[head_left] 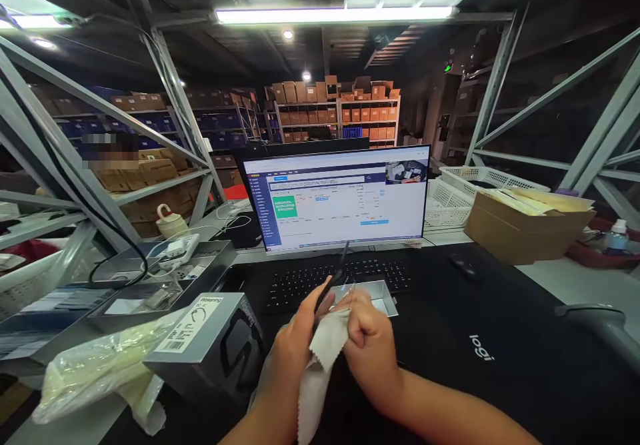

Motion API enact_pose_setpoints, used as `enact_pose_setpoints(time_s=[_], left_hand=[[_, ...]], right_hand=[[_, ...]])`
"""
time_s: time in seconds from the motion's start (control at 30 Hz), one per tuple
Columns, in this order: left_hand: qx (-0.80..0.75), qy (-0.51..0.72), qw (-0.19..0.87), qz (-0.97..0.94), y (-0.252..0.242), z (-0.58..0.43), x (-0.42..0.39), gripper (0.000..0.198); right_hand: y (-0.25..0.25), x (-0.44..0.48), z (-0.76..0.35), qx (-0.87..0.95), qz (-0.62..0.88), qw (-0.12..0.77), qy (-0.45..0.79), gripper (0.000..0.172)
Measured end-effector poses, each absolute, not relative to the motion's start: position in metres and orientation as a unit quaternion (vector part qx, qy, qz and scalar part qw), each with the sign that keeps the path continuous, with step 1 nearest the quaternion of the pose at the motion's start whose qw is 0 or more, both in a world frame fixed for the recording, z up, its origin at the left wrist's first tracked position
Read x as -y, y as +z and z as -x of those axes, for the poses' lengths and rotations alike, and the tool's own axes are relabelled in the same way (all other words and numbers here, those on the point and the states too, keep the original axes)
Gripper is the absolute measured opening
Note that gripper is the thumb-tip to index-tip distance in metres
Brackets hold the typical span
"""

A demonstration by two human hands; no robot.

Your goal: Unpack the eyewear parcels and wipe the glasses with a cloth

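A pale cloth (pixel 330 340) with zigzag-cut edges hangs down between my two hands in front of the keyboard. My right hand (pixel 369 335) is closed in a fist around the upper part of the cloth. Closed fingers of my left hand (pixel 296 335) grip what looks like a pair of glasses (pixel 341 268), its thin dark arm pointing up toward the monitor. A clear lens seems to show between the hands, mostly hidden by fingers and cloth. Just behind the hands lies an open small grey box (pixel 386 297), in front of the black keyboard (pixel 290 286).
A grey-black product box (pixel 215 345) stands left, beside a clear plastic bag (pixel 100 368). The monitor (pixel 330 198) is behind the keyboard. On the right are a mouse (pixel 463 265), a cardboard box (pixel 510 232), white baskets (pixel 447 202) and a grey handheld device (pixel 600 322).
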State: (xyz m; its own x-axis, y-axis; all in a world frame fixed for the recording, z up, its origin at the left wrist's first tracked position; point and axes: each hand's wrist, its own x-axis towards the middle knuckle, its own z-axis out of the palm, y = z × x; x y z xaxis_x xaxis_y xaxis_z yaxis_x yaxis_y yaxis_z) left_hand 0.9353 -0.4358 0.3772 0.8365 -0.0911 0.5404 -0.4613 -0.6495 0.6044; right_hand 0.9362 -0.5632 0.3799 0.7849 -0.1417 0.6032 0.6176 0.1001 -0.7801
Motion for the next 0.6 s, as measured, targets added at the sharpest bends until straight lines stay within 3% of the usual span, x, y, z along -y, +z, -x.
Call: enact_pose_setpoints(time_s=[0.13, 0.23, 0.37, 0.5, 0.6], left_hand=[[0.238, 0.257, 0.356, -0.866, 0.380, -0.935, 0.440, 0.060], [0.315, 0.278, 0.352, -0.837, 0.380, -0.938, 0.440, 0.066], [0.292, 0.286, 0.351, -0.842, 0.373, -0.940, 0.435, 0.065], [0.237, 0.298, 0.358, -0.852, 0.363, -0.939, 0.429, 0.061], [0.247, 0.292, 0.348, -0.856, 0.366, -0.938, 0.428, 0.059]], right_hand=[[0.406, 0.587, -0.947, 0.096, 0.474, 0.872, -0.072, 0.057], [0.421, 0.598, -0.953, 0.053, 0.405, 0.912, -0.034, 0.068], [0.410, 0.582, -0.948, 0.048, 0.440, 0.892, -0.093, 0.058], [0.386, 0.559, -0.938, 0.141, 0.548, 0.784, -0.253, 0.040], [0.387, 0.561, -0.937, 0.160, 0.556, 0.784, -0.224, 0.041]])
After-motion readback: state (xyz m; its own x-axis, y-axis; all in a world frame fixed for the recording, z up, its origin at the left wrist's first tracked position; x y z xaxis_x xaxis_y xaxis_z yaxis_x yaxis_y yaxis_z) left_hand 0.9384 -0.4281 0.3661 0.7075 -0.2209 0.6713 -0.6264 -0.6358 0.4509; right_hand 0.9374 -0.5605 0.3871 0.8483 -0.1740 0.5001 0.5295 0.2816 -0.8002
